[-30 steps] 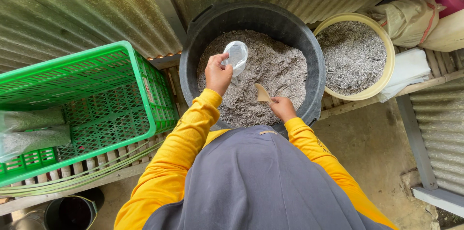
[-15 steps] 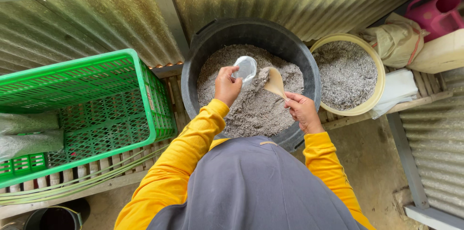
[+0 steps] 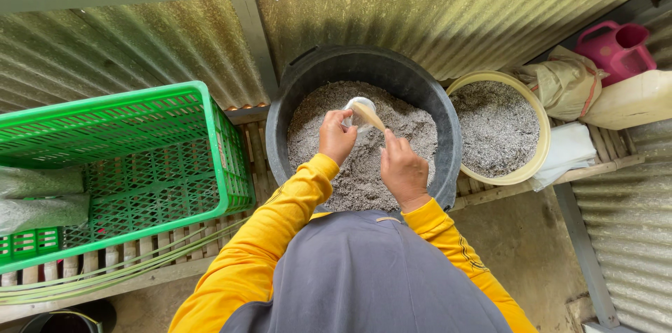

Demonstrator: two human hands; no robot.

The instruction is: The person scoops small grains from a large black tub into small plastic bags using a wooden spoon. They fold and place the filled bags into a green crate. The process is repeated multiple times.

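Clear plastic cup (image 3: 359, 113) over the grey granular mix, inside the black tub (image 3: 448, 138), near its far wall. Gripped at its near side by the left hand (image 3: 337, 137), fingers curled shut around it. Tilted against the cup's rim: a tan scoop (image 3: 370, 117), pinched in the closed right hand (image 3: 402, 171).

Compared with half a second ago: scoop blade now laid across the cup's mouth rather than beside it; right hand drawn in from the tub's right edge toward its middle, now close beside the left; cup still held at about the same spot above the mix. Compared with a full second ago: scoop lifted out of the mix, hands much closer together.

Left of the tub: a green slatted crate (image 3: 140, 165) on wooden slats, with clear filled bags (image 3: 38, 196) lying in it at its left end. Right of the tub, just beside it: a yellow basin (image 3: 535, 165) holding more grey mix. Beyond the basin: a folded tan sack (image 3: 563, 84), a pink watering can (image 3: 619, 46) further right of the tub, a pale yellow jug (image 3: 633, 98) on its side, and a white cloth (image 3: 568, 151) at the basin's right rim. Behind the tub: corrugated metal sheeting (image 3: 140, 46). No labels legible on any of these.
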